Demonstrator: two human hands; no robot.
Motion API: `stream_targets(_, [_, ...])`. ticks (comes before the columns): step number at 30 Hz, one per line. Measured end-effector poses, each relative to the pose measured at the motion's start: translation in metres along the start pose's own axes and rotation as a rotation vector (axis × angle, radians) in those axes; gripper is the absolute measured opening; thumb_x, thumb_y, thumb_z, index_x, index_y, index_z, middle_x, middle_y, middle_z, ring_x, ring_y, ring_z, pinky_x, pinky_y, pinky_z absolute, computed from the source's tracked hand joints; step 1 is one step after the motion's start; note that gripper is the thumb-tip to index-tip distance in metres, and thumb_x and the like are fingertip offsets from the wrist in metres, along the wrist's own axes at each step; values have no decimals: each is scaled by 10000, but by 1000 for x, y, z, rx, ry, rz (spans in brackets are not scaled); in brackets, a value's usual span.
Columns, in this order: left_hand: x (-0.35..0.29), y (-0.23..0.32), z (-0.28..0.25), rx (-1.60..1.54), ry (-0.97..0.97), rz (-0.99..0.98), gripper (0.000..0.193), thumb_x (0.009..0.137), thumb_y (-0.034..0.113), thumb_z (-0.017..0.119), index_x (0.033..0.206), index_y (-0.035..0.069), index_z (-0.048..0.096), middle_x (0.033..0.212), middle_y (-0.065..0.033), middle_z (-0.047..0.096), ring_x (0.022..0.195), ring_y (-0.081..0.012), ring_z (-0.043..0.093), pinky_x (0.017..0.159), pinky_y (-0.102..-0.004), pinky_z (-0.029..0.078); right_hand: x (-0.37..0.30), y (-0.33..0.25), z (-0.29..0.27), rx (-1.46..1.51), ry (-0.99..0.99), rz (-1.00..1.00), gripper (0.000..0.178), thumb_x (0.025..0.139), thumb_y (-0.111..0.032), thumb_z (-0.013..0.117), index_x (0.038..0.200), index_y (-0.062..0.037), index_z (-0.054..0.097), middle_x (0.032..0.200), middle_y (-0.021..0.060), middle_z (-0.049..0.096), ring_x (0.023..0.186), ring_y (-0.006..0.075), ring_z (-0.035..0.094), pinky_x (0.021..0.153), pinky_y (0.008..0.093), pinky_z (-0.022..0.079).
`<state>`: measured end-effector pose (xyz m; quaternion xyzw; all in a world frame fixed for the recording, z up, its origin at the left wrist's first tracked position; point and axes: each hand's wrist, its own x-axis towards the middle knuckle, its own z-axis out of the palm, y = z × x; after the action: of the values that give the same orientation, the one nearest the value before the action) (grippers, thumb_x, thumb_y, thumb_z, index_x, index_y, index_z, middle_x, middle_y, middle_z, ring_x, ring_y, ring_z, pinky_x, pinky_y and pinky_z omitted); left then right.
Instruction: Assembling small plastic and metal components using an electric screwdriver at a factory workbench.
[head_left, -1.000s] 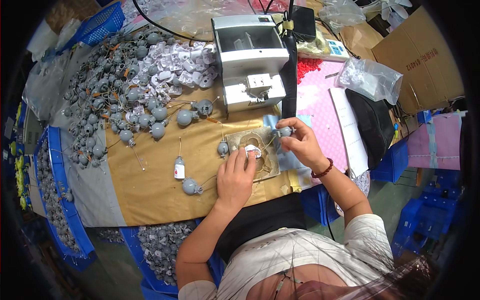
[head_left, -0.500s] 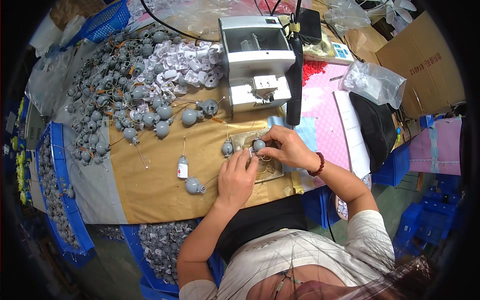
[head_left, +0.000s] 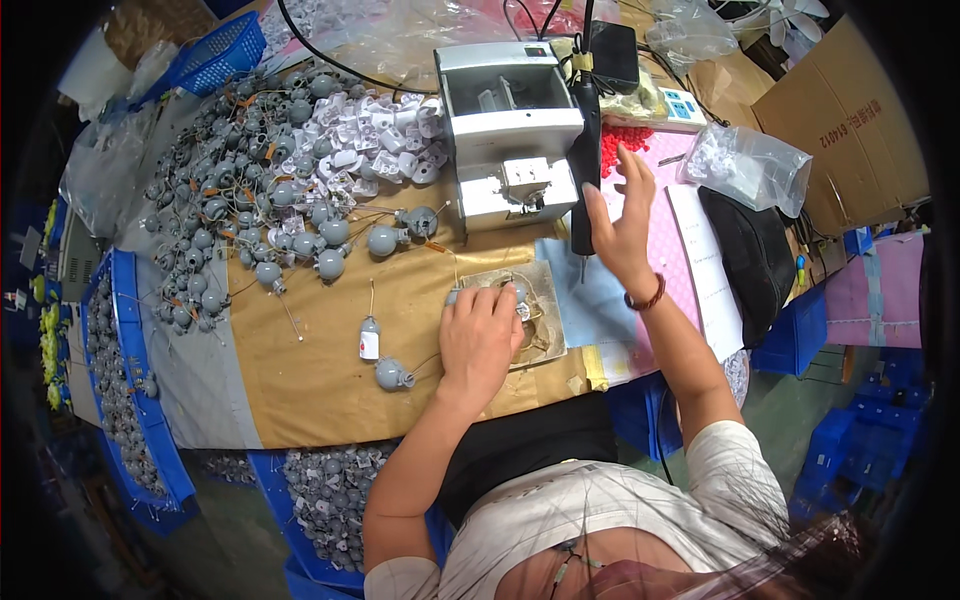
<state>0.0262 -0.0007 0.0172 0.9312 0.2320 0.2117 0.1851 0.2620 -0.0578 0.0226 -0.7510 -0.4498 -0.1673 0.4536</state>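
My left hand (head_left: 482,335) lies over the near left side of a square fixture plate (head_left: 545,310), fingers together and bent down onto a grey ball-shaped part (head_left: 520,292). Most of that part is hidden beneath the fingers. My right hand (head_left: 628,222) is raised, empty, with thumb and fingers apart. Close beside its thumb a black electric screwdriver (head_left: 588,190) hangs upright, bit downward, above a blue cloth (head_left: 590,305). Left of my left hand are a grey ball part (head_left: 392,374) and a small bottle-shaped piece with a white label (head_left: 369,340).
A silver-grey machine (head_left: 515,140) stands behind the fixture. Heaped at the back left are grey ball parts (head_left: 215,205) with wires and white plastic pieces (head_left: 375,135). Red bits (head_left: 622,150) lie behind my right hand. Blue bins (head_left: 180,480) flank the table's left side.
My right hand has let go of the grey ball part at the fixture and moved up and right to the screwdriver. My left hand has shifted slightly, its fingers now covering the part.
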Motion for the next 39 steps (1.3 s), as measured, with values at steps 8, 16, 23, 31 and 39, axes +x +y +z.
stream_targets(8, [-1,-1,7,0,33,-1,374,749,122,740,1111,70,664,959,-58,624,995,-265,576,823,-405,469,16,-9,0,589,132,241,561,875,19,707,1367,22,436,1023,85,636,945,159,643,849,290,531])
stream_targets(16, [2,4,0,-31,34,-13,385,750,121,738,1124,74,661,981,-67,636,972,-278,581,797,-406,464,87,-82,-12,1008,-139,-29,606,878,97,624,1390,-23,323,820,61,614,688,142,610,660,313,523])
stream_targets(23, [-1,5,3,8,2,-62,377,766,141,734,1134,93,663,968,-61,639,938,-277,601,780,-406,477,104,-85,33,949,-228,181,441,806,-36,754,1178,-21,517,824,20,631,700,98,604,627,273,504])
stream_targets(31, [-5,3,5,-153,-13,-166,326,820,179,713,1127,96,642,966,-115,631,814,-367,652,674,-469,522,36,-103,1,907,-401,209,634,813,56,696,1382,-3,421,848,51,639,727,132,646,649,298,540])
stream_targets(39, [-5,2,4,-125,-33,-144,273,832,136,677,1093,89,612,943,-105,612,756,-340,650,626,-458,525,-2,-103,-7,966,-452,133,773,832,157,623,1499,17,258,885,79,626,756,117,615,688,261,497])
